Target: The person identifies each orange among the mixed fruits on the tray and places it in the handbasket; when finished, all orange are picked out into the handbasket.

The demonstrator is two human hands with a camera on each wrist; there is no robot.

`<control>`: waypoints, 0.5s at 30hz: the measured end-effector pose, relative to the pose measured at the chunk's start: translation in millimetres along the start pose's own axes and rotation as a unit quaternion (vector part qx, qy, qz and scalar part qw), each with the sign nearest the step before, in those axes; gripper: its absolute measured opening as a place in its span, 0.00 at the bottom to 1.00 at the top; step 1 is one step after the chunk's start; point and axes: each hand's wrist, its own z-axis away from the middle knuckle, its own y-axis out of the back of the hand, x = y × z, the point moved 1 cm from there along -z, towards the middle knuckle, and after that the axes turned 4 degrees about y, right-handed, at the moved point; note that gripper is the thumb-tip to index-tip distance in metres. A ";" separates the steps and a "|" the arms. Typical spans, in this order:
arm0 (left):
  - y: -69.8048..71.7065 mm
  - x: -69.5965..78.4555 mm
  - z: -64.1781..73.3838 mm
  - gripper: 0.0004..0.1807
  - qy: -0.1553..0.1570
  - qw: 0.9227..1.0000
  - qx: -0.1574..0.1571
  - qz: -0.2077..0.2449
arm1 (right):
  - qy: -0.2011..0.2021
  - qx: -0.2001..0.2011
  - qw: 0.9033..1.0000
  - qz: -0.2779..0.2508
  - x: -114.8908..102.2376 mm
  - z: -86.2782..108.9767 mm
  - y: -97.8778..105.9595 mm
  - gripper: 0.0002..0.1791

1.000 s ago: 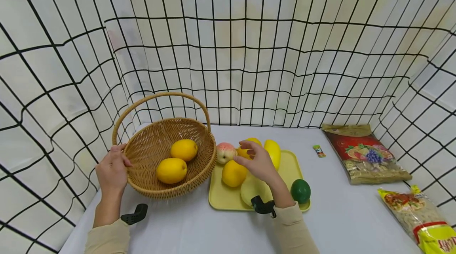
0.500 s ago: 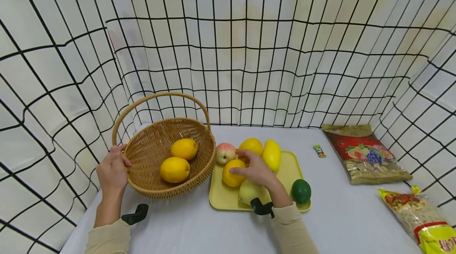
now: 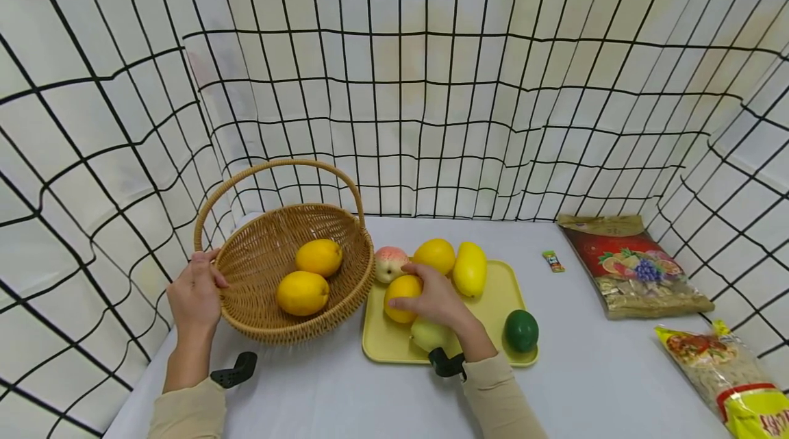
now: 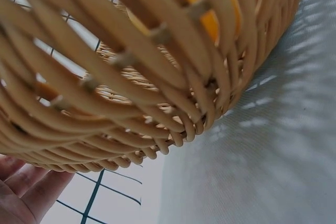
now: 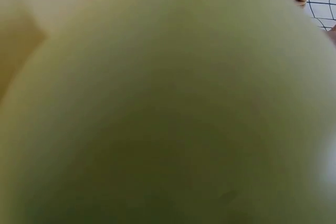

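Note:
My left hand (image 3: 196, 292) grips the left rim of a wicker basket (image 3: 253, 254), which tilts toward me. Inside it lie two lemons (image 3: 319, 258). In the left wrist view the basket's weave (image 4: 157, 77) fills much of the picture, with fingers (image 4: 44, 192) at its edge. My right hand (image 3: 437, 298) curls its thumb and fingers round an orange (image 3: 399, 307) on a yellow tray (image 3: 502, 288). Under that wrist sits a pale green fruit (image 3: 427, 336), partly covered; this fruit (image 5: 168, 98) blocks most of the right wrist view, so the grasp is hidden there.
Around the orange are a peach (image 3: 390, 264), another round orange fruit (image 3: 435, 255) and a yellow mango-like fruit (image 3: 470, 269). A dark green fruit (image 3: 521, 331) is at the tray's right. Further right lie a small packet (image 3: 553, 261) and two bags (image 3: 635, 266). Grid-patterned cloth walls enclose the table.
My right hand has moved down and slightly left, and its fingers have closed round the orange. One lemon rolled slightly right in the basket. The left hand has stayed in place.

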 end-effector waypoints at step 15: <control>-0.2 1.3 1.4 0.39 0.005 1.000 -0.001 -0.003 | -0.037 -0.035 0.998 0.037 1.8 3.1 0.2 0.48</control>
